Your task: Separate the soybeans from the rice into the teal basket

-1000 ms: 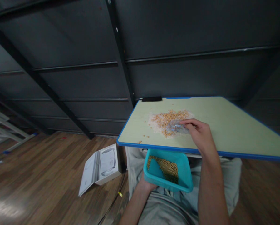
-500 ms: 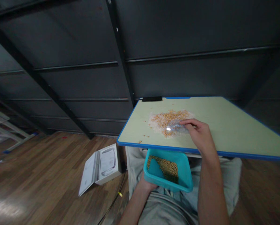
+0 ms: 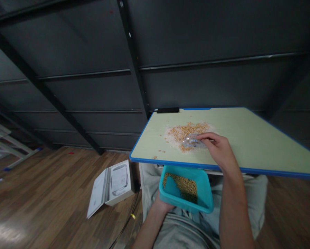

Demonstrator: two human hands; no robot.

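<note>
My right hand (image 3: pixel 217 145) pinches a clear plastic scoop-like piece (image 3: pixel 191 140) between thumb and fingers; its exact kind is hard to make out. The piece lies low over a pile of yellow soybeans (image 3: pixel 186 129) mixed with white rice-like grains (image 3: pixel 171 138) on the pale green tabletop (image 3: pixel 258 145). On my lap, below the table edge, a teal plastic basin (image 3: pixel 205 193) holds soybeans (image 3: pixel 187 186). My left hand (image 3: pixel 163 204) grips the basin's near left side, its fingers mostly hidden under it.
A few stray beans (image 3: pixel 155 157) lie near the table's front left edge. At the back edge rests a flat black object (image 3: pixel 167 110). An open white box (image 3: pixel 120 181) and a dark cable (image 3: pixel 126 223) are on the wooden floor to the left. Behind the table rises a dark panelled wall (image 3: pixel 92 90).
My right hand has shifted slightly left with the clear plastic piece, whose angle has changed a little. My left hand and the basin stay in place.
</note>
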